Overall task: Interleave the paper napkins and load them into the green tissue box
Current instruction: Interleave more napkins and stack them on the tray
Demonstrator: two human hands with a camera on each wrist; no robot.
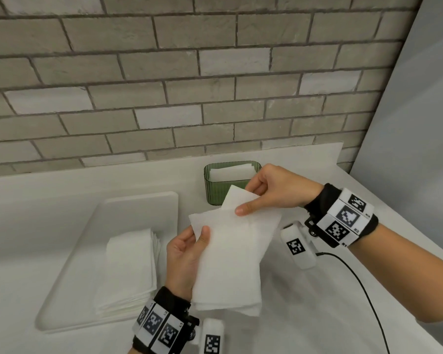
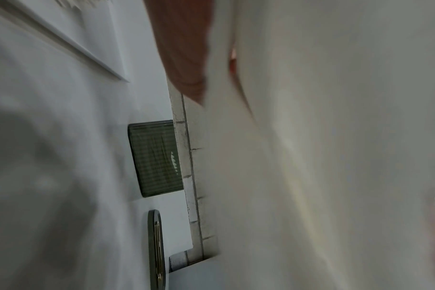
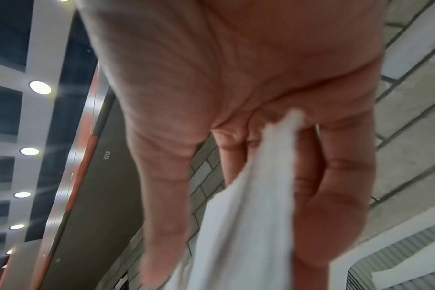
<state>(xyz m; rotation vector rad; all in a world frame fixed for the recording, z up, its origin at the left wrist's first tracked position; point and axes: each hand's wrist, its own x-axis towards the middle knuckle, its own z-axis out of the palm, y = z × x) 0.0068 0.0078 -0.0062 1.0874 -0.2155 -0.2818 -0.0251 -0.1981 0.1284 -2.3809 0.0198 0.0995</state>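
Lower centre of head view: left hand (image 1: pixel 183 254) grips the near-left edge of a small bundle of folded paper napkins (image 1: pixel 230 259), thumb on top, held above the white surface (image 1: pixel 304 302). Mid-frame, right hand (image 1: pixel 271 191) pinches the far corner of the top napkin (image 1: pixel 237 199); stack of napkins (image 1: pixel 129 269) lies on white tray (image 1: pixel 138 208) at lower left. Further back, green tissue box (image 1: pixel 216 192) stands near the brick wall (image 1: pixel 164 85), white napkins already inside.
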